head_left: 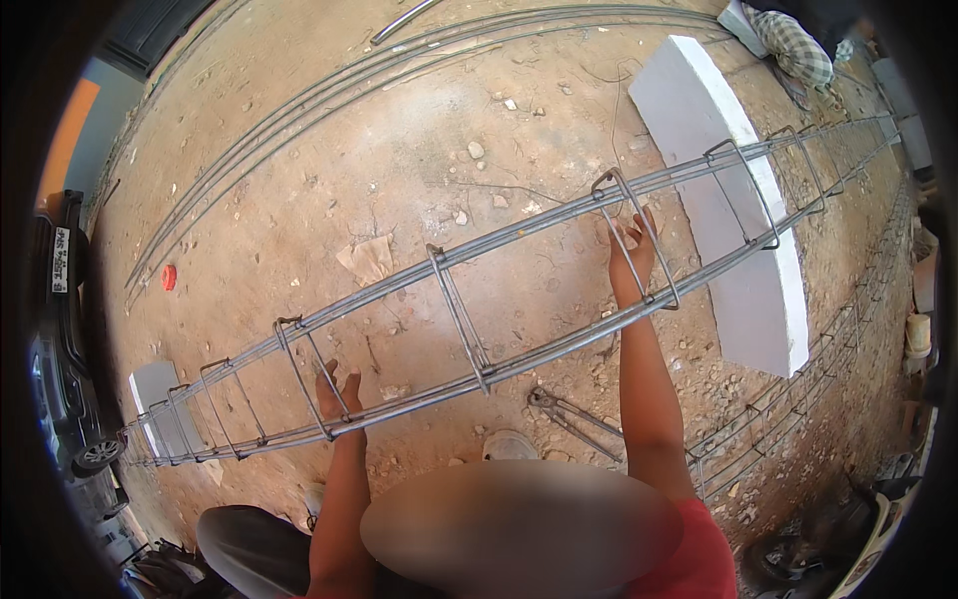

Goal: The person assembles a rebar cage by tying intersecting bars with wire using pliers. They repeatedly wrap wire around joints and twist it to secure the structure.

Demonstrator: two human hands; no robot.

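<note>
A long cage of steel reinforcing bars with square stirrups runs across in front of me, from the near left up to the far right. Between its upper and lower bars, my left hand has thumb and fingers apart beside a stirrup. My right hand reaches up inside another stirrup, fingers spread and curved; I see nothing held in either hand. The cage rests across a large grey-white block on the right and a smaller block on the left. Pincers lie on the ground below it.
Loose long rods curve over the dirt at the far side. Another bar cage lies at the right. Parked at the left is a dark car, near a small red object. A person in checked cloth is at the top right.
</note>
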